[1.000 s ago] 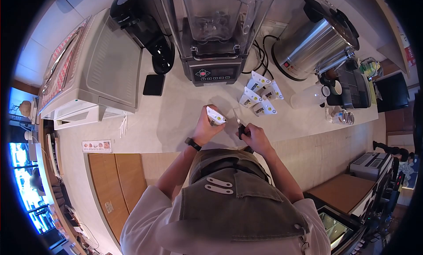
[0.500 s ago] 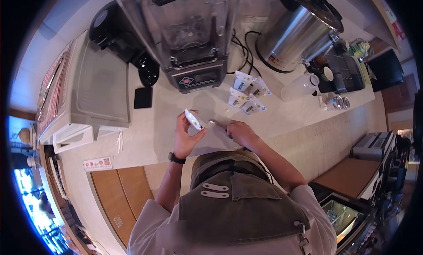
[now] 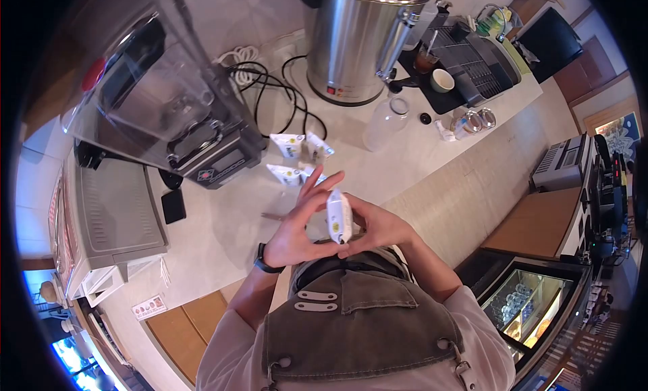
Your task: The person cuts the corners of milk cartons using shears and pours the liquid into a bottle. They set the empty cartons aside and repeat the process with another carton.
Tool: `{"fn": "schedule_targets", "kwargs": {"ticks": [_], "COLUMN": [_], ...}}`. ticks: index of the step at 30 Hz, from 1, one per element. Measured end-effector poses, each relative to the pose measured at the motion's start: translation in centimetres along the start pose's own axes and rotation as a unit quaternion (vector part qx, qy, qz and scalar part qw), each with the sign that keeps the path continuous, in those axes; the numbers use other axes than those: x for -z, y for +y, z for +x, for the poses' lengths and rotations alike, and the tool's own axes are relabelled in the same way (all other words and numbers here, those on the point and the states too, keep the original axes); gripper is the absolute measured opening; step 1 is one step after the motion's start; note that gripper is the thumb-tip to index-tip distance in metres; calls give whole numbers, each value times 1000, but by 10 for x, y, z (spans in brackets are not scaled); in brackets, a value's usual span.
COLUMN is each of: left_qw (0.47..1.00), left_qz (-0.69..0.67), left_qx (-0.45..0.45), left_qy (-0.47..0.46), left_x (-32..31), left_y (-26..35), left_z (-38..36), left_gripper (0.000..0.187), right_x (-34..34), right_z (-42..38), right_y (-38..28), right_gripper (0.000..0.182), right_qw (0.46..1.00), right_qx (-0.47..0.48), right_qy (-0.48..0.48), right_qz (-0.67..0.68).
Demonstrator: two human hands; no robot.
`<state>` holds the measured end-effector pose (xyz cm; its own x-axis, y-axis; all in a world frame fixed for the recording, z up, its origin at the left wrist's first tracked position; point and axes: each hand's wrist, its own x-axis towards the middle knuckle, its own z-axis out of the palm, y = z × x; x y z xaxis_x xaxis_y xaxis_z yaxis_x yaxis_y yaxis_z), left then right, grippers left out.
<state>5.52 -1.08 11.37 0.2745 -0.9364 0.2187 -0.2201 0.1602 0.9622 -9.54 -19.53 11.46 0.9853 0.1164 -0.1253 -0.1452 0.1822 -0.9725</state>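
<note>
A small white printed pouch (image 3: 339, 217) stands upright between my two hands, close to my apron. My left hand (image 3: 297, 230), with a black watch at the wrist, has its thumb at the pouch's lower end and some fingers stretched upward beside it. On the other side, my right hand (image 3: 379, 223) grips the pouch, thumb at the bottom and fingers partly hidden behind it. A slim metal blade-like tool (image 3: 272, 216) lies on the counter, partly covered by my left hand. Just beyond my fingers sit several similar white pouches (image 3: 289, 146).
A blender (image 3: 216, 165) stands at the left, near a black phone-like slab (image 3: 173, 206) and a grey appliance (image 3: 118, 212). Behind are black cables (image 3: 290, 97) and a steel urn (image 3: 347, 50). A clear bottle (image 3: 386, 124), glass jars (image 3: 467, 124) and a cup (image 3: 442, 80) stand right.
My right hand has let go of the metal tool, which now lies on the counter, and has come to the pouch. The pouch has moved closer to my body. My view has shifted right.
</note>
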Motion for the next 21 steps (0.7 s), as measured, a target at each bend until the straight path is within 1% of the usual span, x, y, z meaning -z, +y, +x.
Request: {"fn": "schedule_targets", "kwargs": {"ticks": [1, 2, 3, 5, 6, 7, 8, 10, 11, 14, 17, 18, 20, 21], "left_qw": [1000, 999, 997, 998, 998, 998, 998, 989, 973, 938, 950, 948, 943, 943], "left_qz": [4, 8, 11, 3, 0, -3, -21, -57, -74, 52, 77, 77, 78, 103], "left_qx": [-20, -39, -58, -55, -48, -41, -40, -18, -9, 63, 73, 71, 66, 59], "left_qy": [-13, -26, -39, -44, -47, -49, -41, 133, 220, 338, 293, 302, 316, 310], "left_x": [-10, -20, -31, -52, -62, -70, -75, -91, -99, -120, -127, -130, -136, -138], "left_y": [-1, -2, -4, -4, -5, -7, -20, -61, -84, -143, -171, -164, -148, -136], "left_z": [17, 35, 53, 86, 100, 114, 126, 147, 157, 189, 205, 207, 205, 203], "left_gripper": [82, 84, 86, 92, 93, 95, 111, 119, 124, 123, 119, 115, 109, 106], "right_x": [11, 24, 40, 74, 88, 102, 115, 144, 158, 195, 220, 225, 241, 247], "right_z": [-10, -18, -27, -47, -55, -65, -75, -91, -96, -108, -114, -116, -117, -116], "right_y": [-6, -1, -2, -4, -10, -11, -11, -9, -7, -5, -13, -20, -20, -20], "right_gripper": [100, 96, 93, 87, 80, 79, 79, 76, 76, 78, 82, 82, 83, 84], "right_qw": [1000, 998, 998, 999, 998, 997, 997, 995, 993, 988, 984, 984, 983, 982], "right_qx": [2, 20, 23, 30, 42, 39, 35, 39, 57, 105, 86, 72, 68, 66], "right_qy": [-1, 9, 14, 24, 36, 54, 72, 93, 100, 111, 155, 157, 171, 178], "right_qz": [22, 59, 51, 37, 28, 26, 23, 17, 17, 8, 15, 34, 20, 14]}}
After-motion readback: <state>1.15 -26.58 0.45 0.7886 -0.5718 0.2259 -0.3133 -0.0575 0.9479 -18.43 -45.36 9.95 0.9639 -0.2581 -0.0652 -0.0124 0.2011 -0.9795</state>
